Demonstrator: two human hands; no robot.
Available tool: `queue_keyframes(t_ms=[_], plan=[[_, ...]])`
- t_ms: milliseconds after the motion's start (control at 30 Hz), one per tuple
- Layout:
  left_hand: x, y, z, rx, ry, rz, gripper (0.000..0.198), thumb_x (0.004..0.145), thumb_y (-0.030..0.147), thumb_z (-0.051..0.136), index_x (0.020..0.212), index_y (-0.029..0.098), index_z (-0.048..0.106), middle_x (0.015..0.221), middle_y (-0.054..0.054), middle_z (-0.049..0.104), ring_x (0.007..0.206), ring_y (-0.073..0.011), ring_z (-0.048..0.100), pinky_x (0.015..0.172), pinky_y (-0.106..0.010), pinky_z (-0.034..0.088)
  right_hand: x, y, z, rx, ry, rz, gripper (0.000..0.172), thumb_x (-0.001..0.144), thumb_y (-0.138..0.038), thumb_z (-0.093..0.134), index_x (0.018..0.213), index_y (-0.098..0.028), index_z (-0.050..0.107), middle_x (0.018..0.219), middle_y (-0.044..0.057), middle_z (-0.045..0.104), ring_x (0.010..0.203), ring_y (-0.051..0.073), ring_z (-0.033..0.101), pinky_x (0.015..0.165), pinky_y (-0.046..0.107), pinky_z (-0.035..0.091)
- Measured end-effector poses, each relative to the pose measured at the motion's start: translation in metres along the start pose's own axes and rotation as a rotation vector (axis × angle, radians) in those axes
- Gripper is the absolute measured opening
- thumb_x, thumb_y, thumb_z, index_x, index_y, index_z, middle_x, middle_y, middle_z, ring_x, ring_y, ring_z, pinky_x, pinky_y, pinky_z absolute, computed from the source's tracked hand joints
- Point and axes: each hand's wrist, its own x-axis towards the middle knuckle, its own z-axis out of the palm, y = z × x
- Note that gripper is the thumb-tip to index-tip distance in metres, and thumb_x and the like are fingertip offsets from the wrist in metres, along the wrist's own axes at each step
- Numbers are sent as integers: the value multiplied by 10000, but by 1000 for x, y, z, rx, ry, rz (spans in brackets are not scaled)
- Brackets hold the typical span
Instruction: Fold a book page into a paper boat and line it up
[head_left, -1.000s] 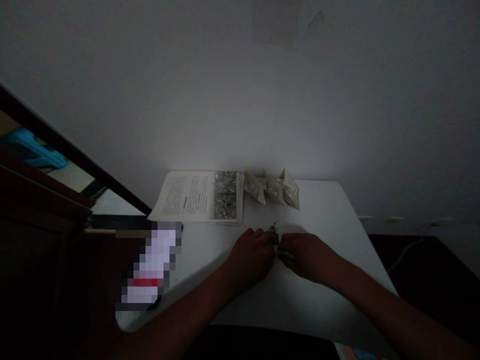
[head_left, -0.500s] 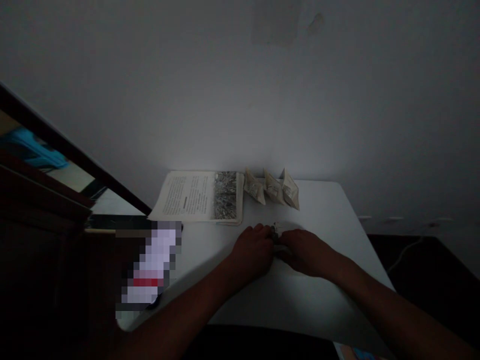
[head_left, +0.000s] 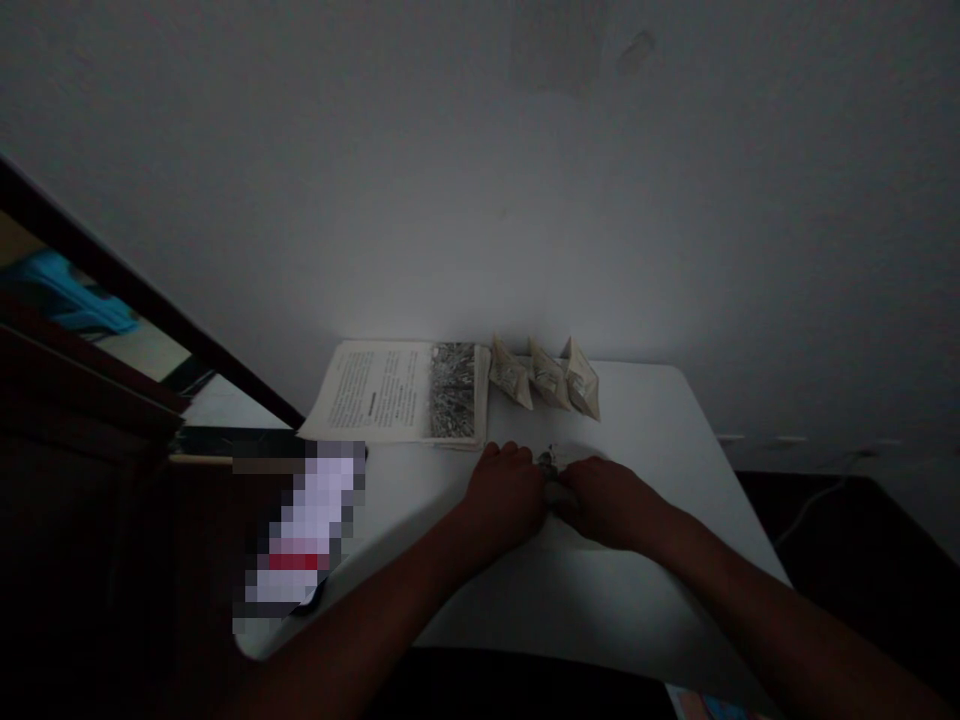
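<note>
My left hand (head_left: 506,495) and my right hand (head_left: 607,500) are close together over the white table (head_left: 645,420). Fingers of both are closed on a small folded piece of printed paper (head_left: 550,460), most of it hidden by the hands. Just beyond them, three folded paper boats stand in a row: a left one (head_left: 511,376), a middle one (head_left: 550,376) and a right one (head_left: 583,380). Left of the boats lies an open book (head_left: 379,390) with text and a dark picture on its page.
A blurred-out phone-like thing (head_left: 307,520) lies along the table's left edge. Behind the table rises a pale wall (head_left: 450,200). A dark slanted bar (head_left: 150,290) and a blue item (head_left: 71,290) are at the left. A pale cable (head_left: 814,505) hangs at the right.
The fingers of my left hand have shifted slightly around the folded paper. My right hand stays nearly in place, and the boats and book lie as before.
</note>
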Motion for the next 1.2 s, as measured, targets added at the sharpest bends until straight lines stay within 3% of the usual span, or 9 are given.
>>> queue_keyframes(t_ms=[267,467,933,1200], plan=[[5,-2,-2,1,-65,-1,315,815,432,508,840,155,657,836,-105,645,841,-275,580,750,-422,424,-2,3,-1,31,0,-38,220,819,-303,514,908,-179,672,888,103,705,857,247,646,697,310,440],[4,-3,-3,-12,-106,-30,358,829,459,472,901,168,666,874,-104,646,865,-279,579,768,-433,425,-1,5,0,44,-14,19,256,818,-337,515,856,-155,690,840,124,706,821,258,651,667,307,434],[5,-2,-7,-18,-164,-108,313,767,411,547,878,141,661,901,-110,665,891,-281,596,811,-433,414,0,3,0,31,-51,102,257,792,-341,545,880,-150,693,885,136,699,861,266,640,681,312,430],[-2,-16,-19,-25,-216,-168,292,718,409,589,791,134,657,875,-117,682,884,-289,617,828,-456,412,0,3,1,20,-54,116,282,784,-356,554,904,-143,693,913,144,692,874,267,633,701,321,433]])
